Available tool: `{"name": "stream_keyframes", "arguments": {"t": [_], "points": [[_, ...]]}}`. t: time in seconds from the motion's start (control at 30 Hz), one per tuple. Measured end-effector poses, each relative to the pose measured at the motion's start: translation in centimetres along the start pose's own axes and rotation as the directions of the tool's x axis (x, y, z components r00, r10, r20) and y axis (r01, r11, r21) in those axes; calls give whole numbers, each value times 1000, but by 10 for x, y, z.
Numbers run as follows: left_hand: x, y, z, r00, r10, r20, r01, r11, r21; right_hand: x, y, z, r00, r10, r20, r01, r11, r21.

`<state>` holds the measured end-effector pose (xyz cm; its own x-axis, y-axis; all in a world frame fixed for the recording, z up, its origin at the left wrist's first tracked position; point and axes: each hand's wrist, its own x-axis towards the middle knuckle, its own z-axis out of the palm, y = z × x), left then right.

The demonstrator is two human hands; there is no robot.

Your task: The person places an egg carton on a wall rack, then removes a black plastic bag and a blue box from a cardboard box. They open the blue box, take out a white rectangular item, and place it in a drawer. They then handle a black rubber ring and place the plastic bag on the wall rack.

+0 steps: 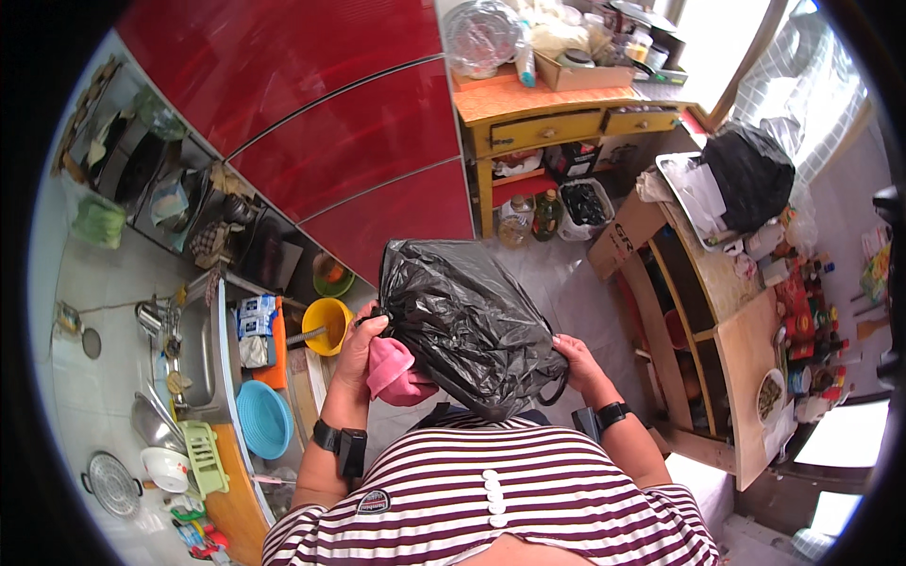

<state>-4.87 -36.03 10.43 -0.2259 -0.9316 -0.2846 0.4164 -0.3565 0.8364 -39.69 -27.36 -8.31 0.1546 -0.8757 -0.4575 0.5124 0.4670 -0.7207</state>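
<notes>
A black plastic bag (pixel 467 318) hangs spread between my two hands in front of my body. My left hand (pixel 361 347) grips its gathered, bunched end, and a pink cloth (pixel 398 373) hangs down beside those fingers, seemingly held in the same hand. At the other side, my right hand (pixel 582 362) pinches the bag's edge between thumb and fingers. A thin dark loop (pixel 555 393) of the bag dangles just below that hand. What the bag may contain is hidden.
Ahead stands a red glossy cabinet (pixel 354 141). To the left are a metal sink (pixel 202 347), a yellow bucket (pixel 338 315) and a blue basket (pixel 263 419). A lined waste bin (pixel 586 209) sits beside bottles (pixel 517 221) under a yellow desk (pixel 552 131). Wooden shelves (pixel 679 318) stand right.
</notes>
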Motion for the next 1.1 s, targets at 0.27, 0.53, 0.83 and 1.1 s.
{"name": "stream_keyframes", "arguments": {"t": [0.27, 0.53, 0.83, 1.1], "points": [[21, -23, 48, 990, -18, -137, 26, 998, 56, -35, -6, -61, 945, 60, -321, -137, 965, -225], [38, -83, 34, 990, -67, -121, 93, 970, 226, -67, -27, -65, 952, -99, -290, 11, 956, -292], [39, -124, 16, 921, 272, -278, -9, 729, 684, -51, -84, -7, 925, -380, -13, 334, 827, -453], [32, -129, 39, 989, 62, 136, -136, 742, 657, -30, -128, 52, 854, -483, 193, 482, 598, -640]]}}
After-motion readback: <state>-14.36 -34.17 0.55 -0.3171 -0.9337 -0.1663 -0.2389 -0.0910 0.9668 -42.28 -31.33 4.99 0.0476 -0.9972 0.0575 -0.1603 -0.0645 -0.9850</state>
